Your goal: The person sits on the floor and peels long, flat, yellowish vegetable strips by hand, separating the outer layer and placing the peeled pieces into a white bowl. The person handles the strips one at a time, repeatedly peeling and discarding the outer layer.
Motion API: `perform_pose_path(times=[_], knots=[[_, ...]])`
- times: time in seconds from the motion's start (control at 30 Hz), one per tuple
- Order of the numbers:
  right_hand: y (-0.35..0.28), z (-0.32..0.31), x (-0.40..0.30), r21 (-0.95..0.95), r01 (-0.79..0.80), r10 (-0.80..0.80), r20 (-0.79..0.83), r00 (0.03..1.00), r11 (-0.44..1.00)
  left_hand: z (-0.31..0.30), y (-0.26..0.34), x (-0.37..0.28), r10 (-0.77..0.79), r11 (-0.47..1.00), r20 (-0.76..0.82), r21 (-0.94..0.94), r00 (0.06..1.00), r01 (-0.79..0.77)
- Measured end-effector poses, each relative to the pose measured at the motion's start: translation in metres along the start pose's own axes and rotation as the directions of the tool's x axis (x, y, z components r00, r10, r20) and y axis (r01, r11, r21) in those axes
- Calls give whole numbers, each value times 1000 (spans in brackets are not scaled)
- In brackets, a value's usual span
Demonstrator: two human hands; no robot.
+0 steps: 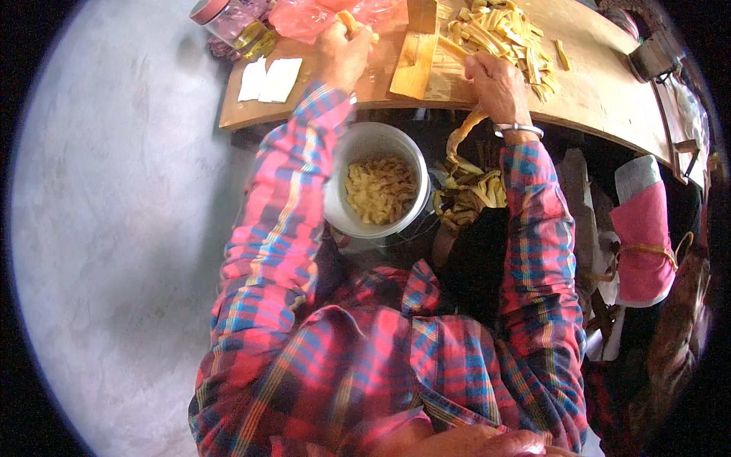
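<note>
My left hand (344, 54) is raised over the table and pinches a small folded yellow piece (348, 21) between thumb and fingers. To its right, my right hand (498, 83), with a metal bangle at the wrist, is closed on a yellow plant strip (454, 47). That strip reaches toward a flat wooden block (415, 64) lying between my hands. Just beyond my right hand is a pile of yellow plant strips (502, 34). Below the table edge, a white plastic bucket (424, 188) holds many small pale and brown folded pieces (380, 188).
Two white paper pieces (271, 80) lie on the wooden table (594, 74). Behind them are a lidded clear bottle (234, 31) and a pink plastic bag (308, 17). Long yellowish strips (474, 188) hang below the edge. At right is a pink cloth roll (645, 245).
</note>
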State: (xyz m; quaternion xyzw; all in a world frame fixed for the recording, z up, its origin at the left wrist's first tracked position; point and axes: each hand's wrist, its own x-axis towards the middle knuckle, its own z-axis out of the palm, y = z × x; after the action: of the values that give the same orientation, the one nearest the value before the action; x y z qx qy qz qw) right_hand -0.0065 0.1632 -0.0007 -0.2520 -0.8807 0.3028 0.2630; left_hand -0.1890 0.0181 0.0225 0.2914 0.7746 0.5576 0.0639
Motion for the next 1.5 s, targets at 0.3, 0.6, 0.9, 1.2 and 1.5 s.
perform_pose_path(times=[0.3,0.6,0.9,1.2,1.5], knots=[[-71,-5,-74,797,-52,-210,221,952,602,-48,28,-121,-438,892,591,380,677,244],[-108,21,-145,788,42,-462,316,829,614,-4,14,-153,-550,297,784,-138,288,945],[-77,27,-104,782,-156,104,116,988,603,-31,4,-127,-397,600,804,-137,442,788],[-69,49,-95,621,257,-304,-31,952,740,-49,22,-103,675,584,485,109,556,-804],[-72,10,-75,650,-329,-194,598,778,685,-36,16,-126,163,831,463,-540,871,131]])
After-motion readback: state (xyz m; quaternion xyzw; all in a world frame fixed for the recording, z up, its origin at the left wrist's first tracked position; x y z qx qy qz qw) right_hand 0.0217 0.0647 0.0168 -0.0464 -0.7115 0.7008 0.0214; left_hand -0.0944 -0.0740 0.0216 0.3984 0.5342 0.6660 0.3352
